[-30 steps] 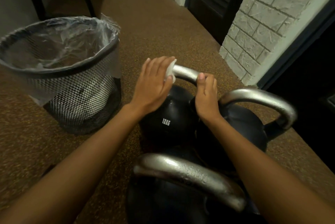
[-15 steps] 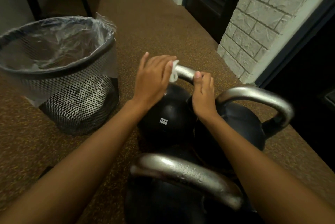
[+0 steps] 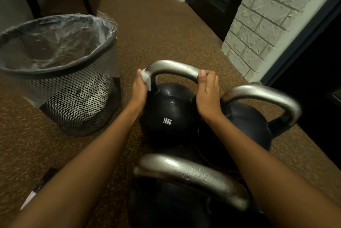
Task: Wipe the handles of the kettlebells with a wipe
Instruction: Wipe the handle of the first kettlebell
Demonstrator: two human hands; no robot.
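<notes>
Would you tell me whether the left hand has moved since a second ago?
Yes: the left hand slid the wipe along the handle toward the bin.

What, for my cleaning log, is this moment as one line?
step: handle wipe | left hand: holds wipe on left bend of 12KG kettlebell handle | right hand: grips handle's right end

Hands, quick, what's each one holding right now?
Left hand: presses the wipe around the kettlebell handle.
Right hand: grips that handle's other end.

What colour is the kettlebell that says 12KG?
The 12KG kettlebell is black, its handle silver; head view.
</notes>
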